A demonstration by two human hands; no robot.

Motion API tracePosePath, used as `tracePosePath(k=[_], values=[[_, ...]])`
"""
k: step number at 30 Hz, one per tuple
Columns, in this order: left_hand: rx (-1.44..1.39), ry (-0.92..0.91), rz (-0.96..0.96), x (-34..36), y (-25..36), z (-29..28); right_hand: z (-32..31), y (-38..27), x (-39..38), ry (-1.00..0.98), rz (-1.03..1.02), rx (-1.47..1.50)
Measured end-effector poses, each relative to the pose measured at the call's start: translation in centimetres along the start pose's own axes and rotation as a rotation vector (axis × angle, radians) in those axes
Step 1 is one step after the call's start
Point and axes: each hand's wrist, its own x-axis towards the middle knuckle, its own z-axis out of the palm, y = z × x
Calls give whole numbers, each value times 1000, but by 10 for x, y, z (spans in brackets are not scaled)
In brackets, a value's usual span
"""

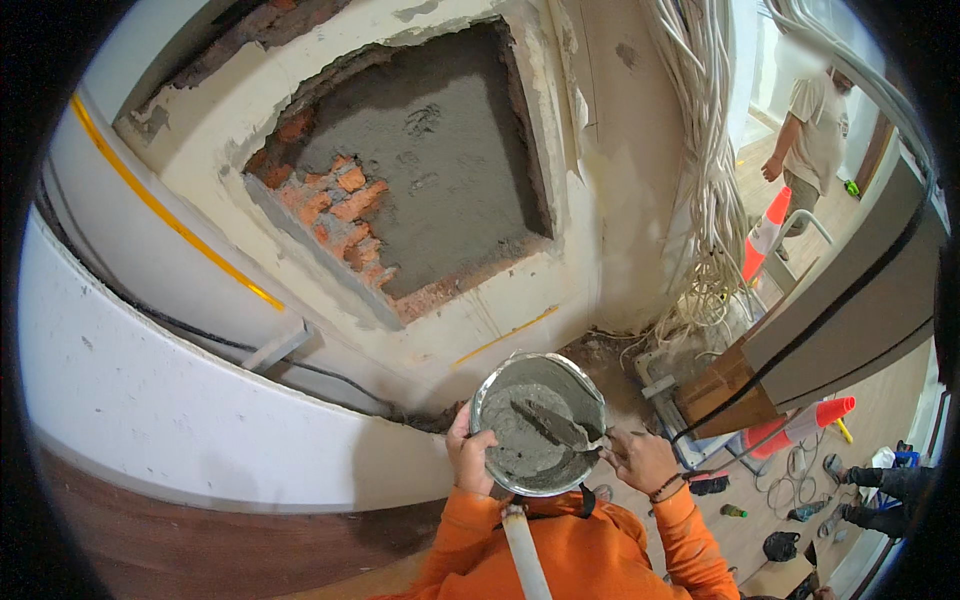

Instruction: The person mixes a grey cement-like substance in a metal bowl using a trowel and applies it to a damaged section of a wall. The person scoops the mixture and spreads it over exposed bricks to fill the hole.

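Note:
A round bucket [591,390] of wet grey mortar [525,440] is in front of my orange-sleeved body. My left hand [472,455] clasps its left rim, thumb over the edge. At the right rim my right hand [642,462] is closed around the handle of a trowel [558,427]. The trowel's mortar-smeared blade slants across the inside of the bucket, over the mortar. Beyond the bucket is a wall recess [440,160], mostly coated in grey mortar. Orange bricks [345,208] show bare at its lower left.
A thick bundle of pale cables [700,130] hangs right of the recess. A curved white panel [200,420] runs along the left. Two orange-and-white cones [768,235] and a cardboard box [725,392] are at right. One person [815,130] stands far right; another's dark-trousered legs [895,500] show lower right.

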Motion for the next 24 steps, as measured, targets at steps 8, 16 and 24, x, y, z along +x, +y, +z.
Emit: tracePosePath(k=[8, 16, 24], values=[[-3, -50, -12, -9, 9, 1, 32, 1, -25, 68, 33, 35], [-44, -184, -85, 29, 17, -7, 45, -19, -11, 35, 182, -114], [16, -404, -229, 104, 13, -20, 85, -51, 47, -134, 165, 36]])
